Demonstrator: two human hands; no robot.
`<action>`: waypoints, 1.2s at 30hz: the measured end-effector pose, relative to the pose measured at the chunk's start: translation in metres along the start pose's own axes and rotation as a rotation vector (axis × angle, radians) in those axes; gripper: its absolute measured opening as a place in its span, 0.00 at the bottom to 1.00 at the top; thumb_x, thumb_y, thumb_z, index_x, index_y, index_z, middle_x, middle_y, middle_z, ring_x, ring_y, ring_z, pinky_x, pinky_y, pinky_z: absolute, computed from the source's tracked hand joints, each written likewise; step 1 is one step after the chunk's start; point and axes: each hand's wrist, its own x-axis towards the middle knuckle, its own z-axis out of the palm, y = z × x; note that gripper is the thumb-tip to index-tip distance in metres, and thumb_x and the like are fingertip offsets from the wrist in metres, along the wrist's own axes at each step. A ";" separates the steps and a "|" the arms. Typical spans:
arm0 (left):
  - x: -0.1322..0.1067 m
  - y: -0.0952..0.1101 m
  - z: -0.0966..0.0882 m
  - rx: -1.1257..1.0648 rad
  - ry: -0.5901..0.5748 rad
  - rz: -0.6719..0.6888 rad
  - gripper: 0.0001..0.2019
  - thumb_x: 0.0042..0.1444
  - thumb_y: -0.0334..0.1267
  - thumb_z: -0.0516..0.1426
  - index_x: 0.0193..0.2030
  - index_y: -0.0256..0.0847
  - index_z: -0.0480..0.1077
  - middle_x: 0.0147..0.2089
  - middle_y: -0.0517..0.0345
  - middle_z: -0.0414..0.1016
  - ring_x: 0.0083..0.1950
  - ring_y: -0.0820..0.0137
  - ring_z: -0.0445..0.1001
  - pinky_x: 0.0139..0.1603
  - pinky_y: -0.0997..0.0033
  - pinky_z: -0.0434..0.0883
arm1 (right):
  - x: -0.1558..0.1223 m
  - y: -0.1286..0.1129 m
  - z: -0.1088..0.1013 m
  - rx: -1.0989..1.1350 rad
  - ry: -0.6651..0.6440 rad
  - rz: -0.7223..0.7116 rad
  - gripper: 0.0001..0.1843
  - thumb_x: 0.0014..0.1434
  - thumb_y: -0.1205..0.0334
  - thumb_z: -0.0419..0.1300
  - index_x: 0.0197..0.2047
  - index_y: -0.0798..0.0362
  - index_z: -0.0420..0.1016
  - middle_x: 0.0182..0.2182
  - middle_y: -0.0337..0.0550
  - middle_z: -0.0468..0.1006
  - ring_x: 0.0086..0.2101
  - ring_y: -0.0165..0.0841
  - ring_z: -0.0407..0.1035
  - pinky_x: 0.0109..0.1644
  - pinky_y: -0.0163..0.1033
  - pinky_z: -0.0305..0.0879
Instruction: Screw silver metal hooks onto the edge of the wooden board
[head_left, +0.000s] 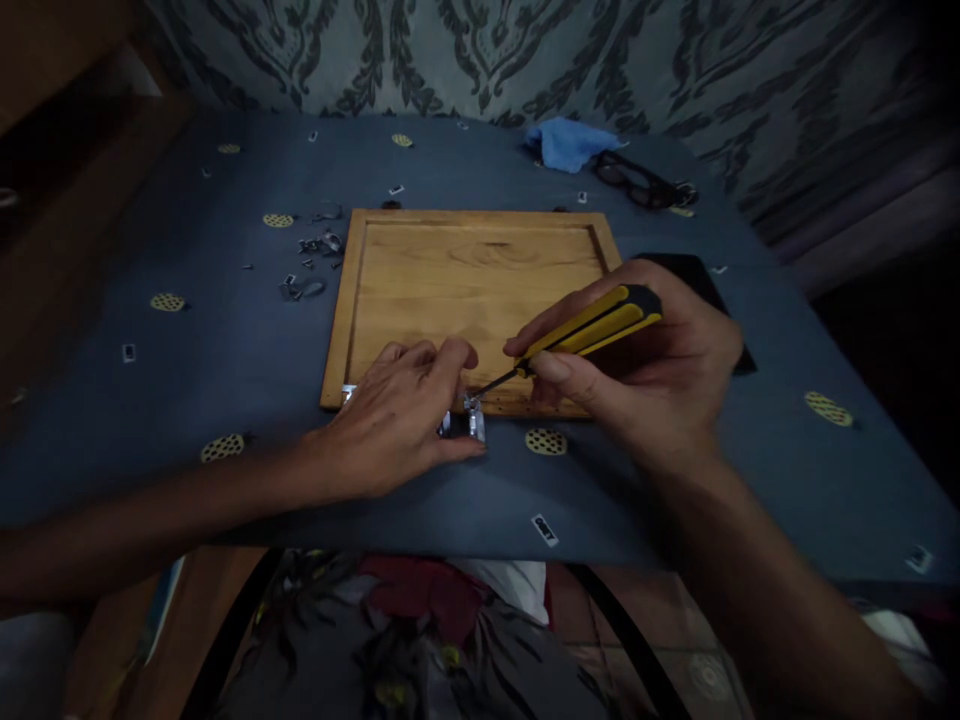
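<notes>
A framed wooden panel (480, 290) lies on the cloth-covered table. My right hand (660, 370) is closed round the yellow and black handle of a screwdriver (592, 330), which slants down to the left. Its tip meets a shiny metal fitting (475, 415) on the panel's near edge. Bent over that same edge, my left hand (397, 410) has its forefinger above the fitting and its thumb below, pinching it in place. Another bit of shiny metal (349, 392) shows at the panel's near left corner, partly behind my left hand.
Left of the panel lie several small metal parts and screws (322, 245), with a curved metal piece (302, 289) closer to me. A blue cloth (571, 143) and black-framed glasses (637, 183) rest at the back right. Beyond my right hand is a flat dark object (694, 275).
</notes>
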 end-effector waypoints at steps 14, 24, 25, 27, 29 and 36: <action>0.000 -0.002 0.001 0.016 0.003 0.004 0.31 0.54 0.45 0.72 0.55 0.42 0.59 0.48 0.54 0.78 0.52 0.56 0.76 0.52 0.58 0.68 | 0.005 -0.002 -0.001 0.032 -0.073 0.009 0.16 0.50 0.55 0.79 0.31 0.48 0.77 0.28 0.35 0.78 0.26 0.27 0.72 0.24 0.32 0.68; 0.000 -0.002 0.001 -0.003 0.011 -0.010 0.30 0.54 0.45 0.72 0.55 0.42 0.60 0.52 0.52 0.77 0.55 0.54 0.76 0.54 0.57 0.69 | 0.002 0.002 -0.013 0.124 -0.231 0.081 0.10 0.63 0.61 0.70 0.48 0.43 0.85 0.40 0.38 0.84 0.32 0.28 0.78 0.30 0.33 0.76; 0.000 -0.002 0.002 -0.006 0.008 -0.012 0.30 0.54 0.46 0.72 0.55 0.42 0.60 0.52 0.52 0.77 0.55 0.54 0.76 0.55 0.56 0.69 | 0.003 0.002 -0.013 0.101 -0.218 0.068 0.08 0.61 0.60 0.71 0.46 0.43 0.85 0.39 0.38 0.84 0.33 0.29 0.78 0.30 0.33 0.76; 0.000 -0.002 0.002 -0.012 0.002 -0.014 0.31 0.54 0.47 0.72 0.56 0.43 0.60 0.51 0.53 0.78 0.54 0.54 0.77 0.55 0.56 0.69 | 0.004 0.000 -0.010 0.029 -0.164 0.032 0.06 0.57 0.57 0.75 0.38 0.46 0.85 0.34 0.38 0.83 0.32 0.31 0.77 0.29 0.35 0.74; -0.001 -0.002 0.002 -0.019 -0.002 -0.015 0.31 0.54 0.47 0.72 0.56 0.43 0.60 0.50 0.54 0.78 0.54 0.54 0.77 0.55 0.56 0.69 | 0.004 -0.001 -0.006 -0.018 -0.082 -0.005 0.10 0.53 0.55 0.77 0.32 0.47 0.82 0.29 0.37 0.80 0.28 0.31 0.74 0.28 0.37 0.72; -0.001 -0.001 0.000 -0.018 0.012 0.011 0.31 0.54 0.45 0.72 0.55 0.42 0.60 0.51 0.53 0.79 0.55 0.55 0.77 0.53 0.58 0.68 | -0.001 0.003 0.001 -0.083 0.180 -0.101 0.10 0.61 0.49 0.71 0.34 0.44 0.80 0.29 0.38 0.78 0.21 0.29 0.68 0.18 0.38 0.62</action>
